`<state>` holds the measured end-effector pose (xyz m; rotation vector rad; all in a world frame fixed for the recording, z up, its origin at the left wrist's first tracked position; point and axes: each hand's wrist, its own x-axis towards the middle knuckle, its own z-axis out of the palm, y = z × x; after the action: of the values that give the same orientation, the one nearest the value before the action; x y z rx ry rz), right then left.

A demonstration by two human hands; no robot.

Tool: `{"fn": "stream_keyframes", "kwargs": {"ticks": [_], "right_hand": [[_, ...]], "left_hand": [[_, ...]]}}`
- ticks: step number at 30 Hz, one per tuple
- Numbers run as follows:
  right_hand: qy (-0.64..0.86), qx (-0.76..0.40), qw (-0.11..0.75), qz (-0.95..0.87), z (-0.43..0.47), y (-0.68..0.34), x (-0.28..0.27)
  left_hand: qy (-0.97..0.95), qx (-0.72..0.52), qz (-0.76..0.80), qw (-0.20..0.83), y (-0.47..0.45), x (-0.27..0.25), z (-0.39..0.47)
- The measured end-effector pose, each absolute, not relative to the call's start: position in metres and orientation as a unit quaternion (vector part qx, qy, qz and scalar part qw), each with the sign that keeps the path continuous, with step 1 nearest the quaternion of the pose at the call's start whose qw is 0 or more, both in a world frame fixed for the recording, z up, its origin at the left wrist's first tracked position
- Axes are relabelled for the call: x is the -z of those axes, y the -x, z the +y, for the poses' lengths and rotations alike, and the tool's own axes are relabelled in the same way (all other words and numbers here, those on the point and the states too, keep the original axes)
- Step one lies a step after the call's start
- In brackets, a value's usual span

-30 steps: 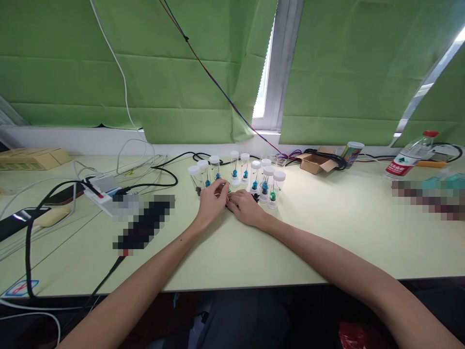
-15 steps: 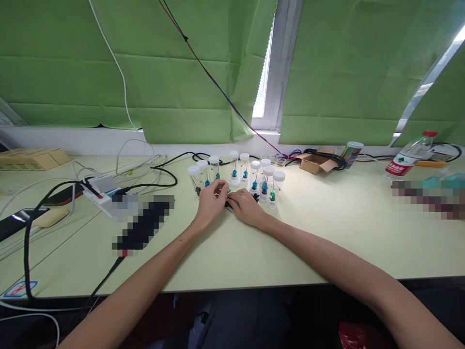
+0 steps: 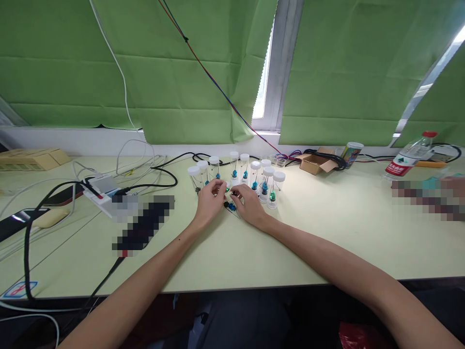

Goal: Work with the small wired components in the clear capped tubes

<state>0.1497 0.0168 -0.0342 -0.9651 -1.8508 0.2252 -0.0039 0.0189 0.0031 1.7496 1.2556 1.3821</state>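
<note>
My left hand (image 3: 210,201) is closed in a pinch beside a small green part (image 3: 227,189); what its fingertips hold is hidden. Facing it, my right hand (image 3: 249,203) pinches a small dark part (image 3: 234,194). Just below the fingertips, a few small blue and black parts (image 3: 231,207) with thin wire leads lie on the table. Behind both hands stand several clear tubes with white caps, such as the tube (image 3: 234,167) at the back, with small blue parts inside. One tube (image 3: 277,190) beside my right hand contains a green part.
A power strip (image 3: 100,196) with tangled cables lies on the left of the table (image 3: 327,242). Along the back are an open cardboard box (image 3: 315,164), a printed canister (image 3: 352,154) and black cable. A red-capped water bottle (image 3: 409,157) stands at the right.
My right hand has drawn slightly away from my left, opening a gap between them. The blue and black parts beneath now show, and so does the dark part in my right fingers.
</note>
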Motion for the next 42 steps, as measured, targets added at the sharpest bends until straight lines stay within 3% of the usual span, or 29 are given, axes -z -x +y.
{"fn": "stream_keyframes", "kwargs": {"ticks": [8, 42], "right_hand": [[0.374, -0.122, 0.544, -0.742, 0.0152, -0.1468, 0.0375], [0.358, -0.096, 0.571, -0.732, 0.0083, -0.1441, 0.0303]], "left_hand": [[-0.635, -0.532, 0.456, 0.326, 0.0037, 0.0002, 0.0222], [-0.688, -0.495, 0.433, 0.306, 0.0041, -0.0029, 0.0187]]}}
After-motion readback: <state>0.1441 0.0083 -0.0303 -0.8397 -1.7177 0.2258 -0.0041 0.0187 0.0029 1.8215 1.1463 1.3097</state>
